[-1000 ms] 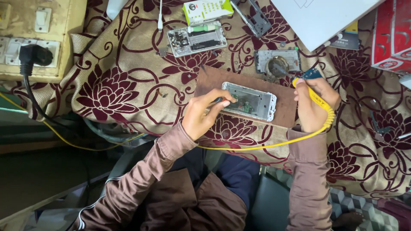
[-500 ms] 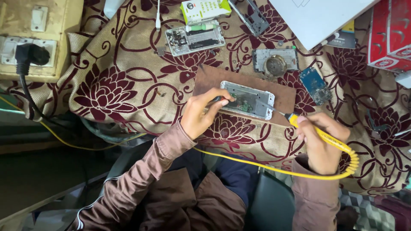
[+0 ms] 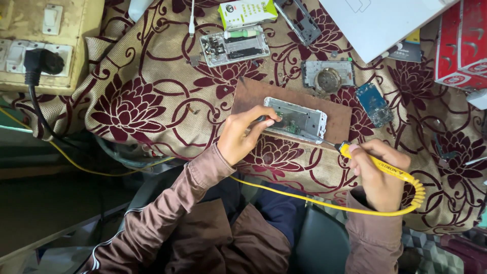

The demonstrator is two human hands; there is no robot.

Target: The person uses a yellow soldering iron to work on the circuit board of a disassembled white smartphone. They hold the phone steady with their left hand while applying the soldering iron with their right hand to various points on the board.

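A surface (image 3: 152,66) draped in beige cloth with dark red flowers fills the view from above. At the top right lie a white board (image 3: 385,20) and a red box (image 3: 461,40) with white markings; at the top left sits a yellowed socket panel (image 3: 30,45) with a black plug in it. A green-and-white rectangular package (image 3: 248,12) lies at top centre, just above an opened phone frame (image 3: 234,46).

In the middle, a brown board (image 3: 253,96) carries an opened phone body (image 3: 297,120), its long axis running left to right, tilted slightly down to the right. The left hand (image 3: 243,136) is nearer, fingers pinched shut on a thin dark tool at the phone's left end. The right hand (image 3: 378,172), closed around a yellow soldering iron (image 3: 375,163) with a coiled yellow cord, sits lower right, its tip pointing up-left toward the phone's right corner, just short of it. A small blue circuit board (image 3: 374,104) lies to the right.
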